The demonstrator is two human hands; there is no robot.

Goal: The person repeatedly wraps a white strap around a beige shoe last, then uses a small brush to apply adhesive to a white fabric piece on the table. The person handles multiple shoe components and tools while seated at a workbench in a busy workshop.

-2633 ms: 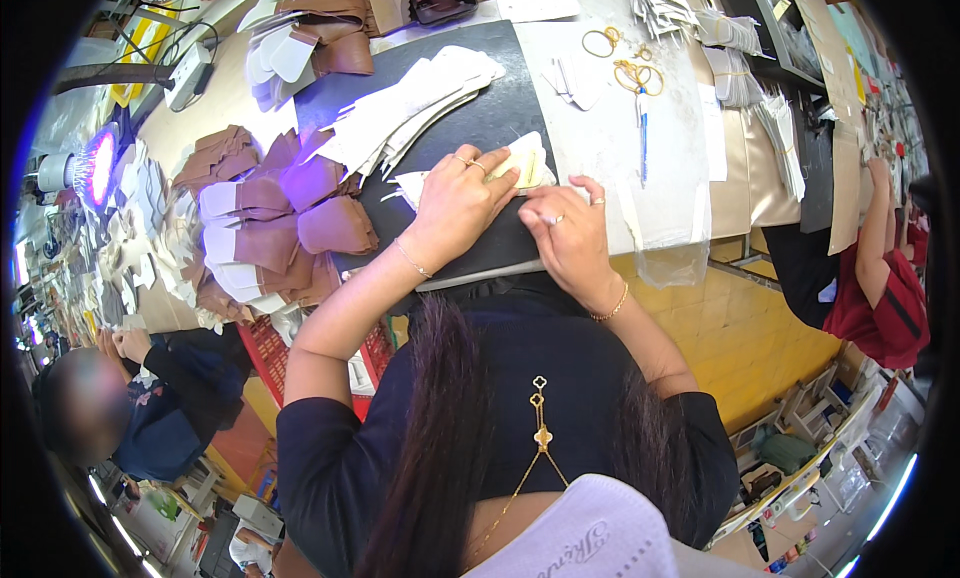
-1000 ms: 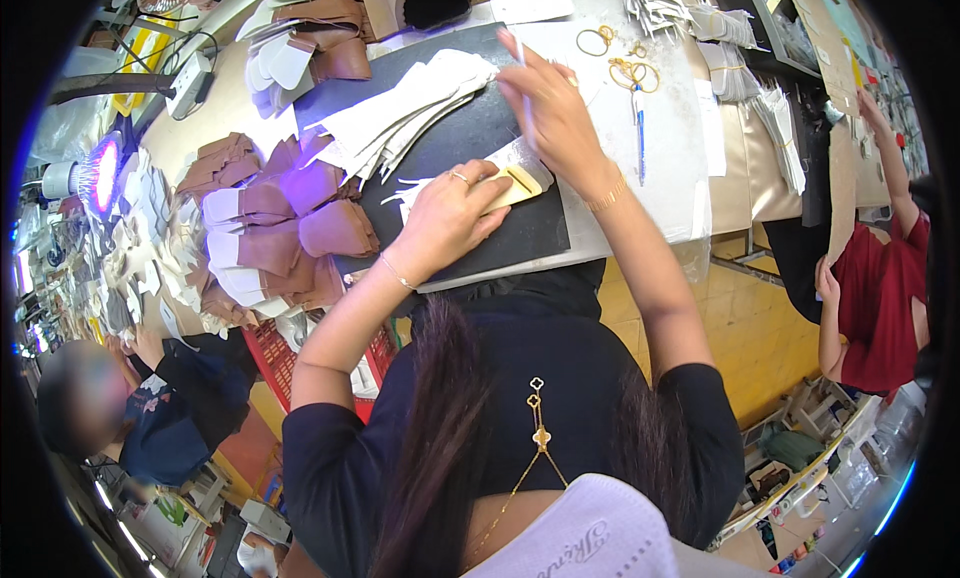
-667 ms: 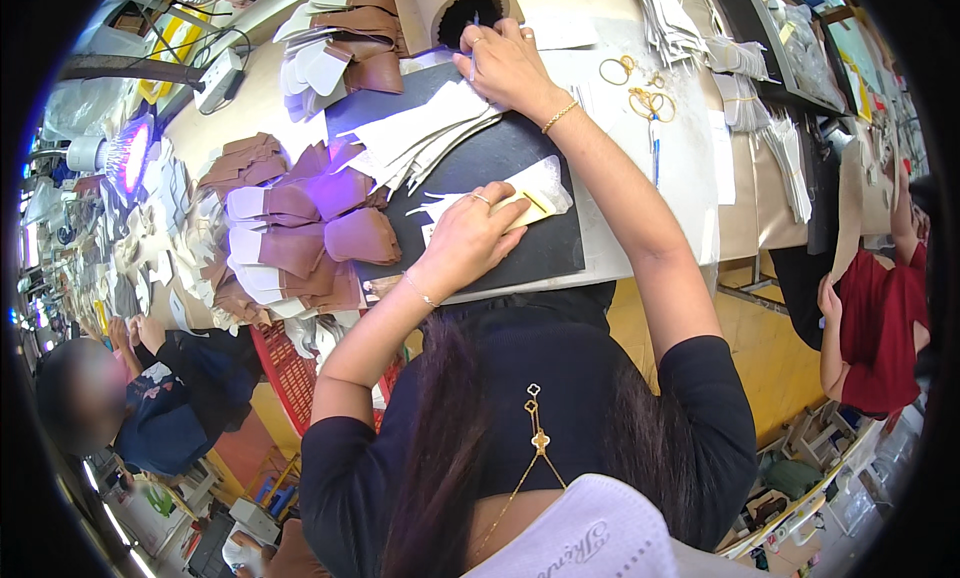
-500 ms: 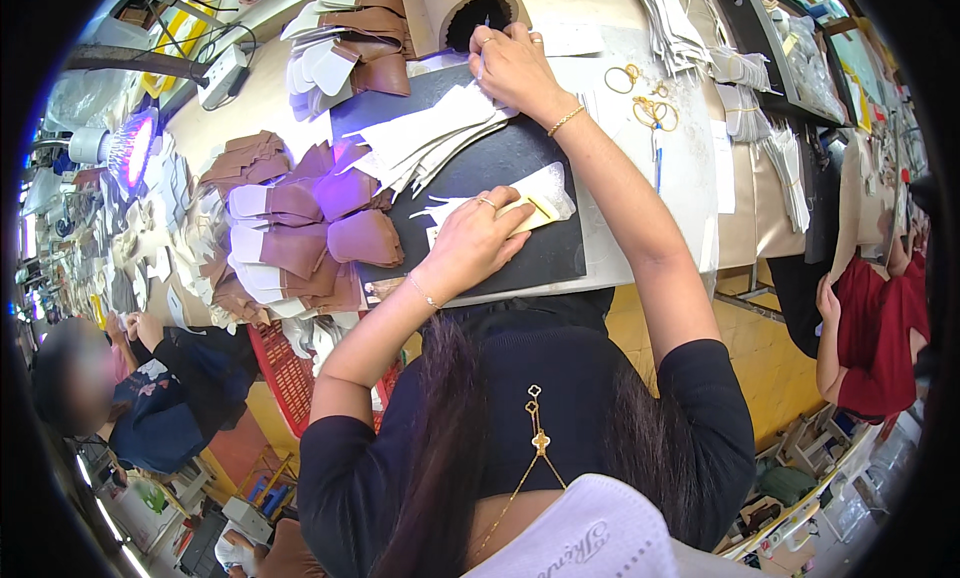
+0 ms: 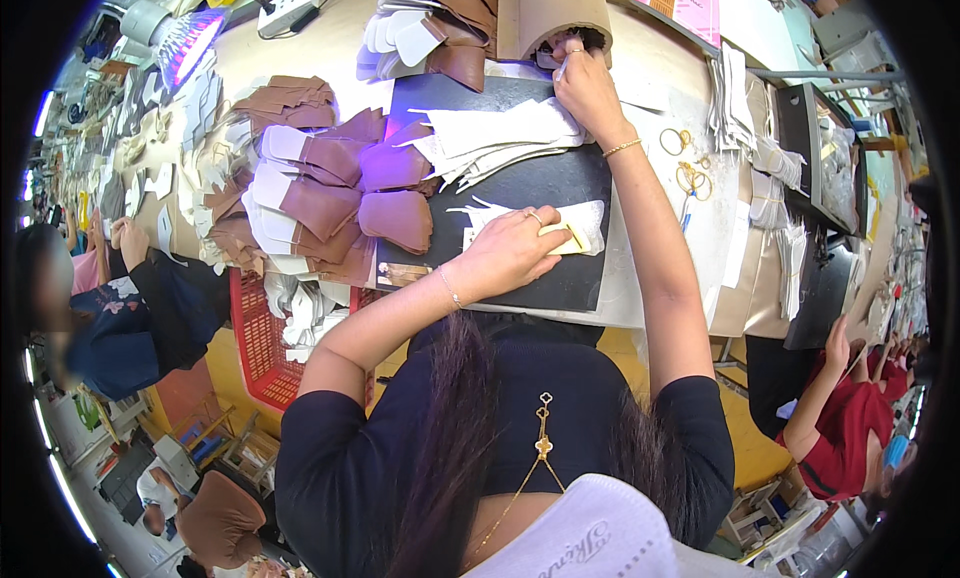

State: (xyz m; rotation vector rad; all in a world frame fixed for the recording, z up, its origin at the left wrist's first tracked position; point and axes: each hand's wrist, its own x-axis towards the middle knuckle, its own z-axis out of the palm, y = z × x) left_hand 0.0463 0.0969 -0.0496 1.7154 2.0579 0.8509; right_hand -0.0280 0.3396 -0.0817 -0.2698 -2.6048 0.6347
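Note:
My right hand (image 5: 590, 88) is at the mouth of a tan cylindrical tube (image 5: 560, 8), fingers pinched together at its dark opening; what they hold is hidden. My left hand (image 5: 508, 253) rests on the black board (image 5: 540, 193), its fingers curled over a small yellow piece (image 5: 574, 240) on top of a white textured bundle (image 5: 596, 218). Between the two hands, a fanned stack of white strips (image 5: 510, 135) lies across the board. Overlapping brown and white leather-like pieces (image 5: 325, 203) sit beside the board on the left.
More brown and white pieces (image 5: 462, 63) lie left of the tube. Gold-coloured rings (image 5: 692, 178) and bundled white strips (image 5: 732, 98) are on the right. A red basket (image 5: 265, 348) stands below the table edge. A lit lamp (image 5: 190, 46) is at upper left. Other people sit on both sides.
My right fingers have gone further into the tube's mouth. My left hand stays on the yellow piece. The whole view has shifted, so the table things appear further right.

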